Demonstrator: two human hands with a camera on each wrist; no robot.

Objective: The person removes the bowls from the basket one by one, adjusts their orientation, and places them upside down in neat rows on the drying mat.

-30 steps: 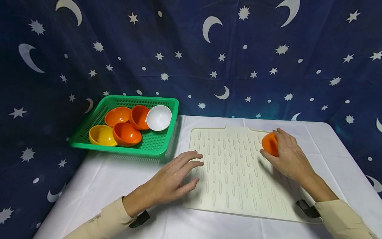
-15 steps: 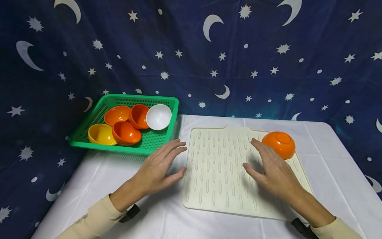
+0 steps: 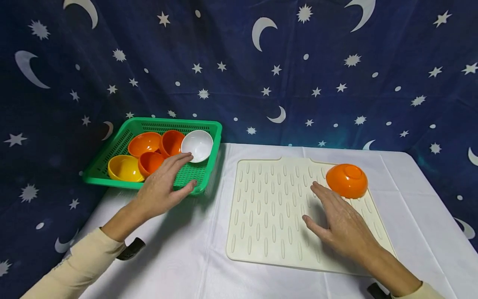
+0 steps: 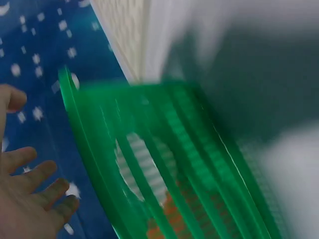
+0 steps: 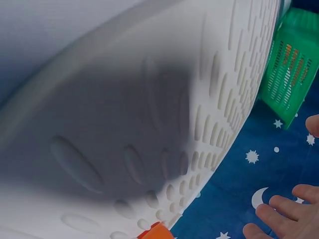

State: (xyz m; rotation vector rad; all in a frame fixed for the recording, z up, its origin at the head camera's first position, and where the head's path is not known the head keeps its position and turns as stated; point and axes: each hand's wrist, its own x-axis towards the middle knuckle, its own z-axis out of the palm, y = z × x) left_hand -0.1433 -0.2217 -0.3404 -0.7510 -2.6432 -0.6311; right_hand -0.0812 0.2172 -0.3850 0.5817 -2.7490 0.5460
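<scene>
My left hand [image 3: 161, 189] hovers over the front edge of the green basket [image 3: 215, 160], fingers extended and holding nothing. It partly covers an orange bowl [image 3: 150, 162]. Also inside the basket are a yellow bowl [image 3: 125, 168], two more orange bowls [image 3: 144, 143] and a white bowl [image 3: 197, 146] at the right. Above the cream ridged mat [image 3: 261, 207], my right hand [image 3: 341, 220] is spread and holds nothing. Just beyond its fingers, an orange bowl [image 3: 347, 181] lies upside down on the mat's far right corner. Through the slats in the left wrist view, the white bowl [image 4: 142, 167] shows.
A white cloth [image 3: 179, 253] covers the table. Behind and to the left hangs a dark blue curtain [image 3: 231, 50] with moons and stars. Between basket and mat runs a strip of bare cloth.
The right hand let go of the orange bowl, now upside down on the mat, and drew back toward me and left. The left hand moved left from the mat's edge to the basket.
</scene>
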